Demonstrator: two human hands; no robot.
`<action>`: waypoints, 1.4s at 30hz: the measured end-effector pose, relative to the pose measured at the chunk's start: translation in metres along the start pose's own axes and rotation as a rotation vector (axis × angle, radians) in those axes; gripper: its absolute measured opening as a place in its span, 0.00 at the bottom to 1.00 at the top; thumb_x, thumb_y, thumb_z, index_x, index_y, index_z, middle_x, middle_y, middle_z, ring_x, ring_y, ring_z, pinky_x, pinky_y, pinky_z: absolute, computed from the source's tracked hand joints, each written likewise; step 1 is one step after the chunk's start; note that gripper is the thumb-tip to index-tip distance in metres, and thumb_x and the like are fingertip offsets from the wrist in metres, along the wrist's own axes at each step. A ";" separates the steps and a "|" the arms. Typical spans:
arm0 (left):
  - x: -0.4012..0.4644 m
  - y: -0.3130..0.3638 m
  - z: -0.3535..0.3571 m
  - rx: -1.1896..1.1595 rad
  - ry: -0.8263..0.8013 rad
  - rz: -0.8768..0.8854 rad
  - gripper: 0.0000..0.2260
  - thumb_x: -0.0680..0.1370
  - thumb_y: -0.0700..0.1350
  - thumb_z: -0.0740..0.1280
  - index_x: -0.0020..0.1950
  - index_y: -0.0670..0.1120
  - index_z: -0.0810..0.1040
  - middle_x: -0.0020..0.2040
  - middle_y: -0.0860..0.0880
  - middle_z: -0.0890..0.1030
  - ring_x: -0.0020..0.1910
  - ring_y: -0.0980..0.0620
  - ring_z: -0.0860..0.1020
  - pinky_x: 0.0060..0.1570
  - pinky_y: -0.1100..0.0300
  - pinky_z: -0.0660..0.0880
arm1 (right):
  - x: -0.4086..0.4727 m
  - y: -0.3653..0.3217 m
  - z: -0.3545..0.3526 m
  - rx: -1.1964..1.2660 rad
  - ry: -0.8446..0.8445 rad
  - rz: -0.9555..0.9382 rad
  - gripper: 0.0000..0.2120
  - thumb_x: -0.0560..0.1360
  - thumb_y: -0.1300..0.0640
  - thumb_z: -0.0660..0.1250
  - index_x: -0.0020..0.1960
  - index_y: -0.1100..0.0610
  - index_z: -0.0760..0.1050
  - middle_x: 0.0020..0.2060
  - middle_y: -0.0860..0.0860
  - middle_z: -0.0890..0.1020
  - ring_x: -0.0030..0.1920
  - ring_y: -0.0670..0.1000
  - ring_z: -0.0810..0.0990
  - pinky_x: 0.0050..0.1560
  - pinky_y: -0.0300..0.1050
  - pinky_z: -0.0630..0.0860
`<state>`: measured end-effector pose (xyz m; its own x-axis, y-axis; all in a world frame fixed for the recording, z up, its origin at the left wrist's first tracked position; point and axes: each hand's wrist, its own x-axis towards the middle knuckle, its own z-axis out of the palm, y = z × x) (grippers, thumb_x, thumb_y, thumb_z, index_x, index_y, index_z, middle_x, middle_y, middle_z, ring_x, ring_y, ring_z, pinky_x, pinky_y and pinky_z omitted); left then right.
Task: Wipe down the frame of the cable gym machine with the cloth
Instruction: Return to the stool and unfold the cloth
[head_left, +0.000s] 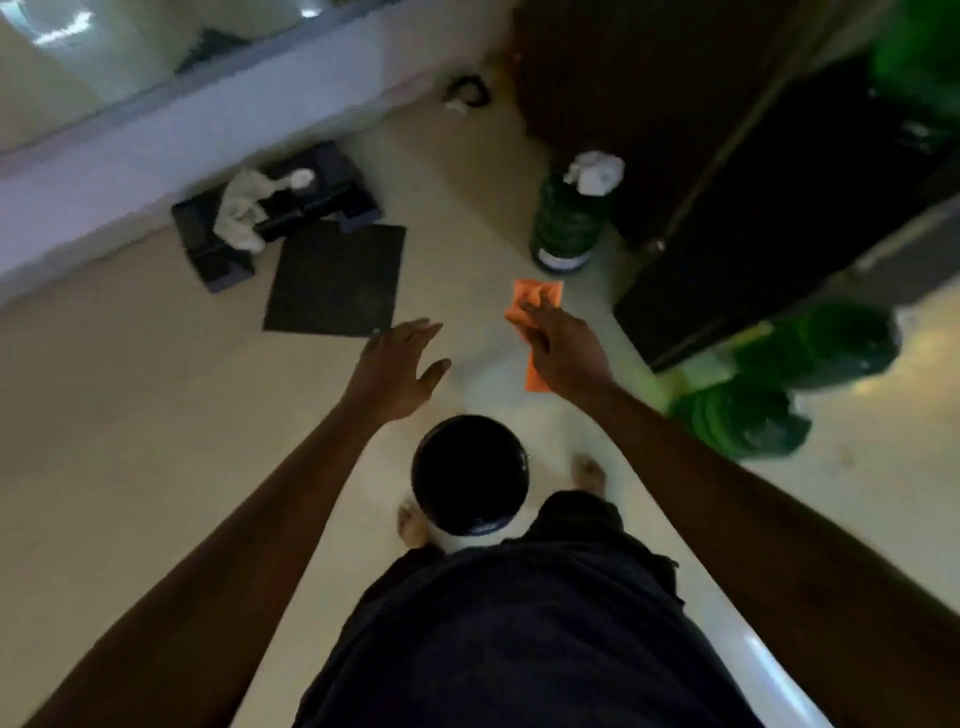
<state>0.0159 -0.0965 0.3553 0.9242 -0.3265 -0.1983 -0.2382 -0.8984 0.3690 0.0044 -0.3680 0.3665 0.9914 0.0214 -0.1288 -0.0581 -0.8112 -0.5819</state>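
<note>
Currently | you are pinching the folded orange cloth (535, 332) in your right hand (563, 353) above the pale floor; left hand (397, 364) spreading empty | no frame wiping showing; everything remaining

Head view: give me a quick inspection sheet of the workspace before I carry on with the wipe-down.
Surface: pale floor, blurred.
Job's things: orange cloth held in the right hand; machine frame not clearly identifiable.
Clutter: black mat, white rag on dark blocks, green weight stack, green plates, black round object by the feet.
Grippers: left hand open, empty.
Cables: nothing seen.
Surroundings: white wall ledge, dark panel.
</note>
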 end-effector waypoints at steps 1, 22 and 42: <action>0.007 -0.008 -0.010 0.015 -0.041 0.082 0.28 0.86 0.61 0.63 0.83 0.51 0.68 0.82 0.49 0.70 0.81 0.47 0.67 0.80 0.40 0.61 | -0.016 -0.009 0.001 0.012 0.050 0.080 0.22 0.86 0.48 0.64 0.79 0.51 0.76 0.66 0.62 0.84 0.59 0.69 0.84 0.54 0.57 0.79; -0.155 0.009 -0.003 -0.142 -0.656 0.811 0.25 0.83 0.57 0.69 0.80 0.56 0.72 0.74 0.54 0.78 0.71 0.52 0.77 0.74 0.47 0.74 | -0.326 -0.201 0.163 0.575 0.820 0.929 0.23 0.84 0.38 0.60 0.70 0.49 0.82 0.55 0.51 0.88 0.52 0.53 0.87 0.58 0.57 0.84; -0.178 -0.074 -0.084 -0.116 -0.897 0.979 0.33 0.65 0.69 0.77 0.63 0.53 0.79 0.57 0.60 0.82 0.56 0.57 0.82 0.56 0.55 0.79 | -0.307 -0.333 0.201 1.707 1.088 0.788 0.25 0.91 0.43 0.54 0.69 0.63 0.76 0.56 0.61 0.89 0.55 0.58 0.90 0.51 0.51 0.87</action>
<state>-0.1063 0.0527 0.4394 -0.1380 -0.9381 -0.3176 -0.6192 -0.1685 0.7669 -0.3042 0.0126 0.4384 0.3411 -0.7143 -0.6111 0.2156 0.6922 -0.6888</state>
